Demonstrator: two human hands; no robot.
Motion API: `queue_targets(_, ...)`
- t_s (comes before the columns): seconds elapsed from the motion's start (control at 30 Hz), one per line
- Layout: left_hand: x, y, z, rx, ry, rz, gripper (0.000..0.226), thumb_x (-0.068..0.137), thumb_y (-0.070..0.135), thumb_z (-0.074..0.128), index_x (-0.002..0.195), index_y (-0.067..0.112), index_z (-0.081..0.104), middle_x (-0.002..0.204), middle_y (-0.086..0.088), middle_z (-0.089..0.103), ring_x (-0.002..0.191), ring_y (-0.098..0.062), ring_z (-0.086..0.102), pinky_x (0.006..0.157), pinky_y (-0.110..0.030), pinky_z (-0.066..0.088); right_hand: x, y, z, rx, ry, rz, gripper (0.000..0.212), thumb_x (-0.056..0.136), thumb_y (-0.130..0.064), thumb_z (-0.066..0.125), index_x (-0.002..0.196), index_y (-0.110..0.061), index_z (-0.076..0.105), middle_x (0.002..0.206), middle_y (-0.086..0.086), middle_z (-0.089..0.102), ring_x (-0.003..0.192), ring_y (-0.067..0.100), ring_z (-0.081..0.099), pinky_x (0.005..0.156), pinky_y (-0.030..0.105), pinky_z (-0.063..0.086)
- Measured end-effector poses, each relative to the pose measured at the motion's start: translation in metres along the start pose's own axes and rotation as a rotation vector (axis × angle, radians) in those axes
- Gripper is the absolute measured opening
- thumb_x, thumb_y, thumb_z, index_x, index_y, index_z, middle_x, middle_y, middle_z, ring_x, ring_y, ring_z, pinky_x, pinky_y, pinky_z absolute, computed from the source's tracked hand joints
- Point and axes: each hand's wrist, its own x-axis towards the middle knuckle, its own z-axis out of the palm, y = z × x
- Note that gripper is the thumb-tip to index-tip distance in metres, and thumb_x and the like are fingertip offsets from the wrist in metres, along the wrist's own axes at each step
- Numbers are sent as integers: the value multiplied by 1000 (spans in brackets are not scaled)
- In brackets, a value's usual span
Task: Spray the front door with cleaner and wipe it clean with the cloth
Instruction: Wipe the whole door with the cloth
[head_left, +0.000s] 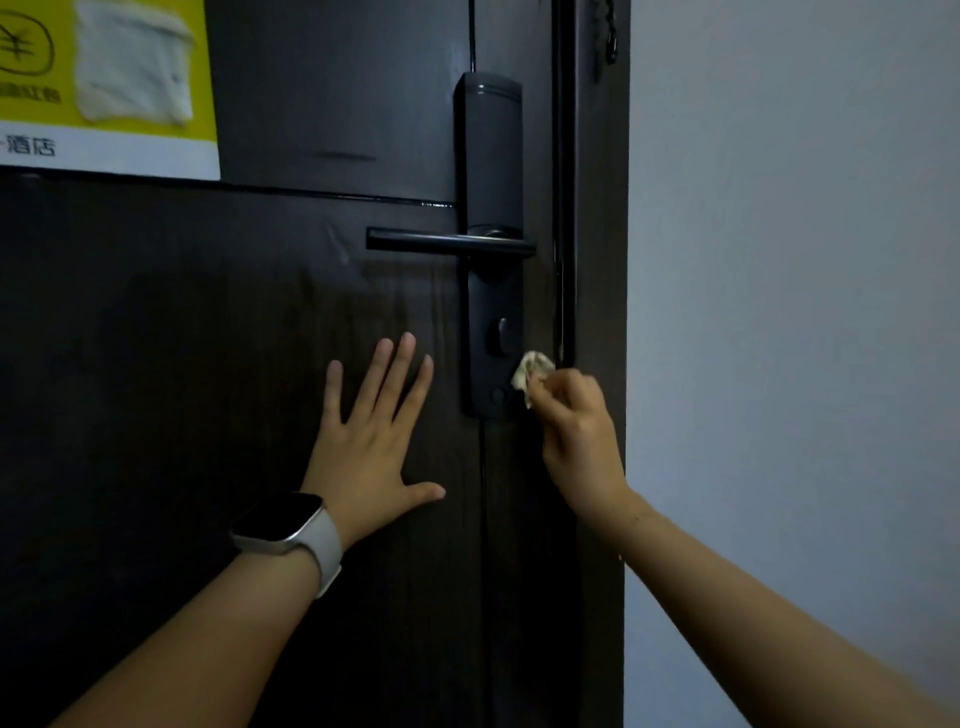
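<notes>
head view | your left hand (370, 441) lies flat with fingers spread on the dark door (208, 364), left of the lock plate (491, 260) | your right hand (579, 431) pinches the crumpled cloth (531, 370) against the plate's lower right edge, below the handle (447, 242)

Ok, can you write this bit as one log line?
step: wiping | left hand: flat on door | right hand: pinches cloth at lock plate bottom | spray: unseen
</notes>
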Motion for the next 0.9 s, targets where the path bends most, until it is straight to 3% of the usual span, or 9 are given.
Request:
queue_targets(0.1, -1, 1, 3, 0, 15, -1, 142, 46, 82, 70, 154, 13, 7, 162, -14, -5, 149, -30, -8, 114, -57, -10, 6, 2, -7, -18, -33, -44, 47, 74, 20, 61, 115, -2, 68, 98, 14, 56, 92, 26, 51, 80, 19, 36)
queue_targets(0.23, 1, 0, 3, -17, 25, 7, 144, 41, 81, 72, 153, 12, 14, 162, -15, 0, 149, -31, -2, 114, -58, -8, 123, 4, -23, -8, 34, -87, 40, 76, 17, 56, 104, -9, 67, 91, 17, 52, 88, 33, 54, 73, 28, 41)
queue_targets(0.3, 0, 0, 2, -17, 25, 17, 144, 42, 82, 72, 153, 12, 14, 162, -15, 1, 149, -32, 0, 114, -57, -9, 180, -2, -35, 28, 115, -34, 27, 82, 12, 52, 95, -9, 62, 90, 16, 48, 90, 35, 54, 72, 25, 35)
queue_targets(0.4, 0, 0, 3, -10, 29, 19, 143, 43, 81, 72, 153, 12, 14, 162, -15, 3, 149, -32, 1, 114, -58, -8, 222, -3, -36, -4, 158, -10, 24, 85, 11, 49, 96, -5, 63, 100, 20, 51, 96, 31, 50, 80, 26, 41)
queue_targets(0.5, 0, 0, 2, -13, 27, 17, 143, 42, 82, 72, 153, 12, 15, 162, -16, 3, 149, -32, 1, 114, -59, -5, 192, 1, -25, -30, 183, 21, 29, 84, 11, 48, 105, -1, 63, 100, 17, 51, 92, 21, 47, 78, 22, 36)
queue_targets(0.6, 0, 0, 2, -10, 24, 14, 143, 41, 82, 72, 153, 12, 16, 162, -16, 4, 149, -32, 1, 114, -58, -7, 110, 4, -12, -48, 111, -79, 52, 73, 20, 50, 120, 1, 63, 105, 21, 55, 96, 34, 50, 81, 29, 43)
queue_targets(0.67, 0, 1, 2, -12, 21, 11, 143, 41, 82, 72, 152, 13, 15, 162, -15, 3, 149, -32, 0, 114, -59, -6, 73, 5, -12, -59, 25, -95, 53, 73, 21, 54, 122, 2, 62, 104, 19, 55, 95, 35, 52, 79, 28, 44)
queue_targets(0.77, 1, 1, 2, -16, 13, 5, 144, 40, 82, 71, 152, 13, 13, 162, -15, 2, 149, -31, -1, 114, -58, -7, 106, 6, -20, -100, -26, -99, 51, 75, 18, 54, 121, -1, 63, 105, 18, 53, 96, 34, 51, 78, 29, 45)
queue_targets(0.9, -1, 0, 3, -27, 24, 14, 143, 41, 82, 71, 152, 13, 16, 162, -15, 5, 149, -32, 3, 115, -58, -5, 216, 1, -36, -55, 63, 29, 29, 83, 10, 48, 109, 2, 59, 103, 9, 45, 102, 30, 51, 74, 6, 32)
